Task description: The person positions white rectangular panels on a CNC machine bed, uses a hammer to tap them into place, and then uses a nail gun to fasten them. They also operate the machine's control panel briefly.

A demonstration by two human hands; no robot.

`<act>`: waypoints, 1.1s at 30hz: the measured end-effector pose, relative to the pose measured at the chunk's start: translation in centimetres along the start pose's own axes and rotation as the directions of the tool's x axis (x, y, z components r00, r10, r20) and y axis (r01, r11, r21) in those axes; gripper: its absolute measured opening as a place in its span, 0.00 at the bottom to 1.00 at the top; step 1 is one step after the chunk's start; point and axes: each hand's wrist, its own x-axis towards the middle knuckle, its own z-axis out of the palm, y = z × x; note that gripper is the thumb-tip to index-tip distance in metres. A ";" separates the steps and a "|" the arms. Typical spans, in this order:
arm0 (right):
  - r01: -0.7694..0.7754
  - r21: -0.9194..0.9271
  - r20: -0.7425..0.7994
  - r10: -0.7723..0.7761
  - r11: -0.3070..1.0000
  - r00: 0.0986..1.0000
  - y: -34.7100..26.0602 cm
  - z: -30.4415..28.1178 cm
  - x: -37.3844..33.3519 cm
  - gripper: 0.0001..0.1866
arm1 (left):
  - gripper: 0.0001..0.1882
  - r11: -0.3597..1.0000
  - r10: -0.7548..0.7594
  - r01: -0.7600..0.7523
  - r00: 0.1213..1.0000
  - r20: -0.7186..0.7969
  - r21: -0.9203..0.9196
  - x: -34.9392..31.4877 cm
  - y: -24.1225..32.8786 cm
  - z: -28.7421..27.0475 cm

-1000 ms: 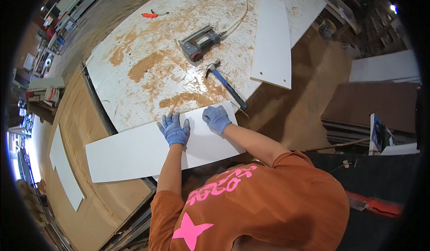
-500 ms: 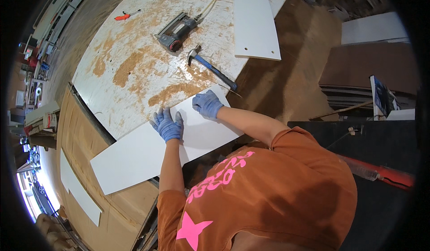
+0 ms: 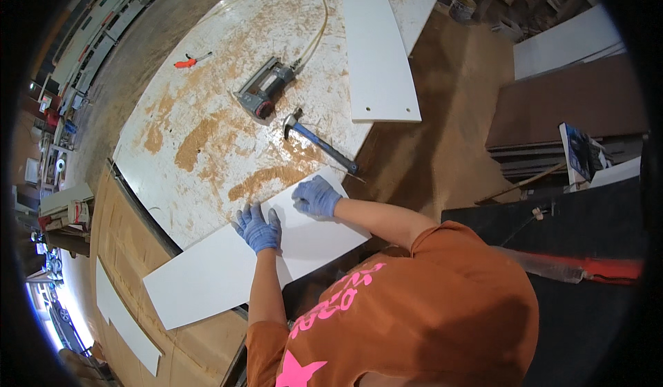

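Observation:
A long white board (image 3: pixel 200 283) lies slantwise across the near edge of the worktable (image 3: pixel 207 211). My left hand (image 3: pixel 259 228), in a blue glove, rests on it near the far edge with its fingers spread. Farther right, my right hand (image 3: pixel 317 197), gloved alike, presses on the board close to its right end. Its fingers are curled together, and whatever they may hold is hidden. Just beyond this hand lies a claw hammer (image 3: pixel 319 140) with a blue and black handle. Behind the hammer sits a nail gun (image 3: pixel 264 88) with a hose attached.
Another white board (image 3: pixel 380 55), with two holes at its near end, lies at the table's right edge. An orange-handled tool (image 3: pixel 190 61) lies at the far left. Sawdust (image 3: pixel 197 145) covers patches of the tabletop. A narrow white strip (image 3: pixel 128 318) rests on brown panels at left.
The view has tilted, so the table and tools appear lower in the picture. Both hands keep nearly the same places on the board.

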 end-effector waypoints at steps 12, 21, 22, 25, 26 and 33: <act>0.002 -0.092 0.062 0.004 0.996 0.998 -0.6 -0.9 0.3 0.11 | 0.27 1.000 -0.006 0.006 1.000 -0.014 -0.003 -0.2 0.1 -0.3; -0.069 -0.140 -0.031 0.065 0.988 0.997 -0.4 1.9 0.6 0.10 | 0.28 0.998 0.019 -0.022 0.998 -0.055 -0.053 -0.4 -0.3 0.1; -0.041 -0.156 -0.045 0.035 0.987 0.998 0.0 1.8 0.7 0.10 | 0.28 0.998 0.016 -0.019 0.998 -0.054 -0.060 -0.2 0.1 -0.2; 0.044 -0.089 -0.017 -0.046 0.995 0.999 0.1 0.3 0.5 0.09 | 0.28 0.998 0.002 -0.004 0.999 -0.039 -0.069 0.0 0.3 -0.6; 0.072 -0.084 0.014 -0.071 0.994 0.997 0.3 0.0 0.5 0.09 | 0.28 0.997 -0.001 -0.001 0.999 -0.032 -0.071 0.0 0.3 -0.6; 0.116 -0.137 0.111 -0.102 0.984 0.989 -1.9 -0.2 1.8 0.08 | 0.28 0.991 -0.035 0.022 0.994 -0.103 -0.130 -1.0 -2.1 0.1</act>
